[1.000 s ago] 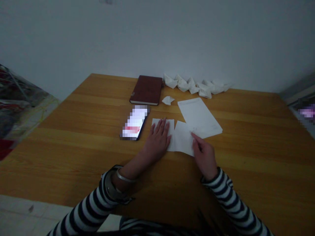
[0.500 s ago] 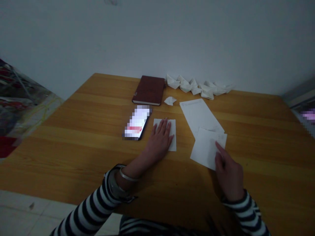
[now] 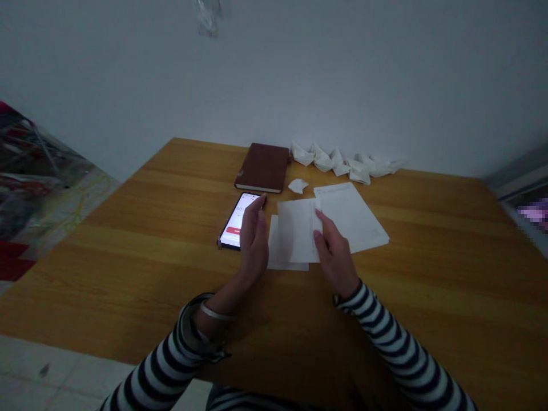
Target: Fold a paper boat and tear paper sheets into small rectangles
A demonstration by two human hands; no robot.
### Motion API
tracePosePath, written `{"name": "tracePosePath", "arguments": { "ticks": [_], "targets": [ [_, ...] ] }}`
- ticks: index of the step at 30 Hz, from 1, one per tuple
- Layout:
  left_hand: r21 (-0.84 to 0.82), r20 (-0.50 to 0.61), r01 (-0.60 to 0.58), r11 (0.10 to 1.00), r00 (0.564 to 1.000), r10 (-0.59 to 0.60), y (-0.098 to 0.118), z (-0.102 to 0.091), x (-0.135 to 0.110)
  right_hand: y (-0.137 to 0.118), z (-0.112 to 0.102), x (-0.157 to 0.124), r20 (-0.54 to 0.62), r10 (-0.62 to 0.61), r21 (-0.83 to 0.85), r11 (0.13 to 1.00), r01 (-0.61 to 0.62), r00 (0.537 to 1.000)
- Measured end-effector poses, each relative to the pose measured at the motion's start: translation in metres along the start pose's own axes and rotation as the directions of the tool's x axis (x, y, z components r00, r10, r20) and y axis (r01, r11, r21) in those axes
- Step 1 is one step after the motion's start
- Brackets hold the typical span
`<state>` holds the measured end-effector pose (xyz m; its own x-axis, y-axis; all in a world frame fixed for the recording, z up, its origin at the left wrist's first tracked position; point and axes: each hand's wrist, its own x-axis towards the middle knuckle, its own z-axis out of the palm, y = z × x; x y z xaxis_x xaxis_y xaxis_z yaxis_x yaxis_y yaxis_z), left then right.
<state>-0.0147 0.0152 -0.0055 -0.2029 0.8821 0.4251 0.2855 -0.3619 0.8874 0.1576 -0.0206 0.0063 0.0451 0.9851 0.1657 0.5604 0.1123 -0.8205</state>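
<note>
My right hand (image 3: 334,252) pinches the right edge of a white paper sheet (image 3: 296,230), which is raised slightly off the table. Beneath it, a second white sheet (image 3: 278,251) lies flat, partly covered. My left hand (image 3: 254,242) stands on its side with straight fingers, holding nothing, next to the raised sheet and over the right edge of a smartphone (image 3: 236,224). A larger printed white sheet (image 3: 353,217) lies to the right, partly under the raised sheet. Its print is too faint to read.
A dark red notebook (image 3: 262,168) and a small folded paper piece (image 3: 298,185) lie beyond my hands. A row of several folded paper boats (image 3: 346,162) lines the wall side of the wooden table (image 3: 128,274). Colourful plastic-covered items (image 3: 29,182) sit beyond the left edge.
My right hand has carried the sheet left, off the large sheet and over the lower sheet. My left hand has lifted off the lower sheet and turned onto its side near the phone.
</note>
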Motion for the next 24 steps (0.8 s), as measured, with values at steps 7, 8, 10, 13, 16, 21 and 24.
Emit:
{"name": "tracePosePath", "arguments": {
  "ticks": [7,8,10,13,16,21,24],
  "targets": [
    [0.287,0.328,-0.111,0.952,0.945,0.012,-0.02,0.007,-0.013,0.011,0.03,0.001,0.182,0.088,-0.4,0.917,-0.008,0.979],
    [0.337,0.412,-0.143,0.931,0.911,-0.009,-0.025,0.009,-0.017,0.007,0.031,0.001,0.197,0.095,-0.444,0.896,0.002,0.976],
    [0.42,0.566,-0.261,0.869,0.824,-0.026,-0.032,0.012,-0.025,-0.001,0.032,0.001,0.218,0.112,-0.531,0.847,0.022,0.97],
    [0.501,0.671,-0.405,0.765,0.74,-0.047,-0.033,0.013,-0.03,-0.01,0.031,0.001,0.262,0.133,-0.621,0.781,0.062,0.956],
    [0.582,0.66,-0.453,0.675,0.749,-0.067,-0.026,0.013,-0.029,-0.013,0.028,0.001,0.309,0.107,-0.632,0.765,0.12,0.945],
    [0.666,0.601,-0.435,0.606,0.794,-0.09,-0.02,0.012,-0.031,-0.016,0.031,-0.002,0.305,0.114,-0.661,0.74,0.124,0.946],
    [0.673,0.612,-0.437,0.597,0.782,-0.118,-0.024,0.014,-0.03,-0.017,0.025,-0.001,0.254,0.093,-0.655,0.749,0.101,0.963]
  ]
}}
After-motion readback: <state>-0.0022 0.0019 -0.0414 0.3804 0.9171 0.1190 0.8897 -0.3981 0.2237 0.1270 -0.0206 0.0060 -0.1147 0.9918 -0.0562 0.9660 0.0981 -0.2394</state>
